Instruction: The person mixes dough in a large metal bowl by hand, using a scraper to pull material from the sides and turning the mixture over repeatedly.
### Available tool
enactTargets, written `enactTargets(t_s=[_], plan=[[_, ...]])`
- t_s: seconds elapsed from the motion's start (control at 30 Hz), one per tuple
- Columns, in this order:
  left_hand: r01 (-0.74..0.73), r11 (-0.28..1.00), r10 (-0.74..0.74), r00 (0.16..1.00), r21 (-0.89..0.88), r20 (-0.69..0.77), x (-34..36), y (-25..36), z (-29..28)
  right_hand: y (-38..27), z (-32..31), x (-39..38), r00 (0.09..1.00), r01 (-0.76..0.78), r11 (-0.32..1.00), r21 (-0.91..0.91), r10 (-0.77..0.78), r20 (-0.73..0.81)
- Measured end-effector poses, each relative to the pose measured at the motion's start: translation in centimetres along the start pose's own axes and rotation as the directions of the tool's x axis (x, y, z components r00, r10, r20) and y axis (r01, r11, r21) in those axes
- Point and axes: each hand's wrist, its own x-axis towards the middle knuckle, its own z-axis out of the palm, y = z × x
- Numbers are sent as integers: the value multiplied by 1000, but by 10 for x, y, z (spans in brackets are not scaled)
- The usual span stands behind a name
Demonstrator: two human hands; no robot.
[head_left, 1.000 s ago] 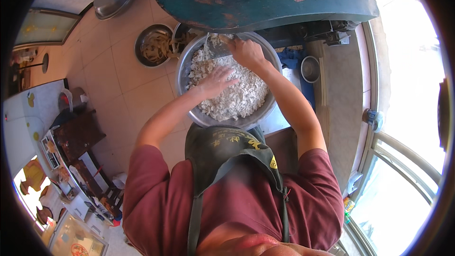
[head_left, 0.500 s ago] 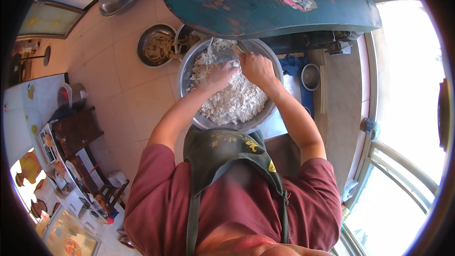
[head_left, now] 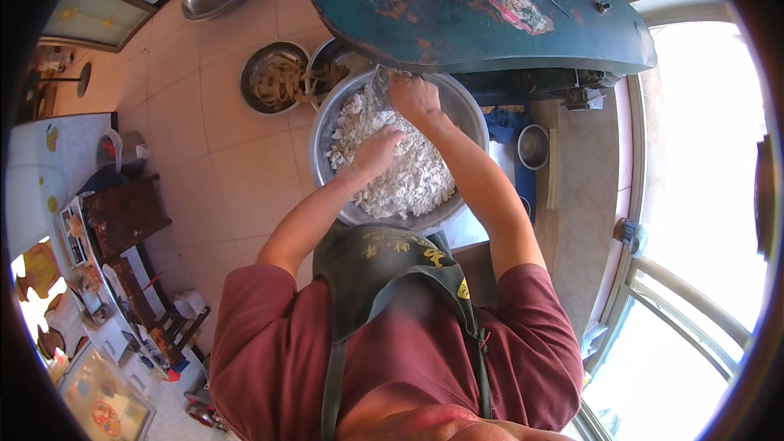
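Observation:
A wide metal basin [head_left: 321,135] in front of me holds a loose mass of white, flaky dough [head_left: 408,184]. My right hand [head_left: 415,98] is closed round the handle of a scraper [head_left: 377,91] with a broad, flat metal blade. That blade stands at the basin's far left side, against the inner wall and the dough; the hand hides its handle. Over the middle of the dough, my left hand [head_left: 377,153] has its fingers curled in. Its fingertips are turned down, so anything inside them is hidden.
A large teal machine housing [head_left: 482,28] with worn paint overhangs the basin's far edge. Beyond the basin to the left, a bowl [head_left: 273,77] of pale strips sits on the tiled floor [head_left: 245,155]. A small metal bowl [head_left: 533,147] and blue cloth [head_left: 505,124] lie to the right.
My right hand has moved left and slightly farther away with the scraper, toward the basin's far left wall. My left hand has drawn back a little toward me.

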Motion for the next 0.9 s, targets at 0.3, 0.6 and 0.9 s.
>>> enactTargets(t_s=[0.3,0.6,0.9], plan=[[178,972,-158,978,-154,133,-10,-10,-1,26,-23,-28,999,14,1000,2,-14,-41],[245,951,-215,962,-187,167,-14,-24,14,-11,-27,-45,989,145,989,-33,-145,4],[228,972,-227,974,-50,25,-23,-12,1,-19,-30,-41,994,95,995,-38,-93,52]])
